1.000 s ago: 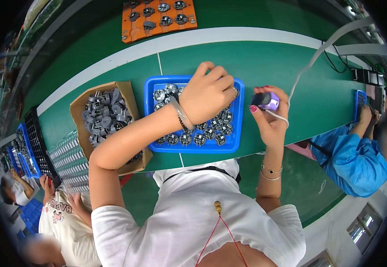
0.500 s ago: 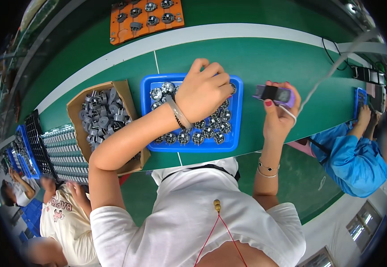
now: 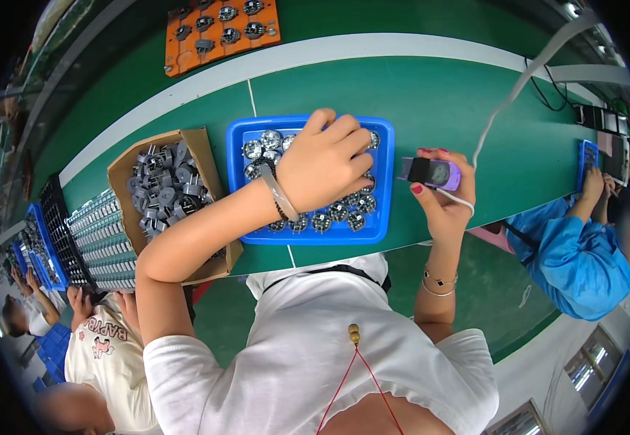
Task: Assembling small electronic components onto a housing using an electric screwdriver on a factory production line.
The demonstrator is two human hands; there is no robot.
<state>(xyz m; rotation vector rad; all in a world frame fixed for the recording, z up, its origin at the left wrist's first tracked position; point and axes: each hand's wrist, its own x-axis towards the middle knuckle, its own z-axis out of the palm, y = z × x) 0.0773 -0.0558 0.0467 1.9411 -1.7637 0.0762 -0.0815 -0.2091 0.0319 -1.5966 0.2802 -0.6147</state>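
Note:
My left hand (image 3: 323,161) hovers over a blue tray (image 3: 236,145), its fingers curled down and closed. Whatever the fingertips pinch, if anything, is hidden beneath the hand. Inside the tray lie several small round electronic parts (image 3: 321,222) with shiny, dark-marked tops. To the right of the tray, my right hand (image 3: 451,206) is closed around a small purple and black handheld device (image 3: 431,172) with a grey window. A pale cable (image 3: 507,109) runs from near that hand up to the upper right. The device's narrow end points left, toward the tray.
Left of the tray stands a cardboard box (image 3: 213,163) full of grey parts with pins (image 3: 166,181). Panels with rows of pale pieces (image 3: 105,239) lie farther left. An orange fixture board (image 3: 220,47) sits beyond the white strip. Co-workers sit at both sides.
My right hand and the purple device have come slightly left and toward me. My left hand has shifted a little left and down over the tray, its fingers still curled.

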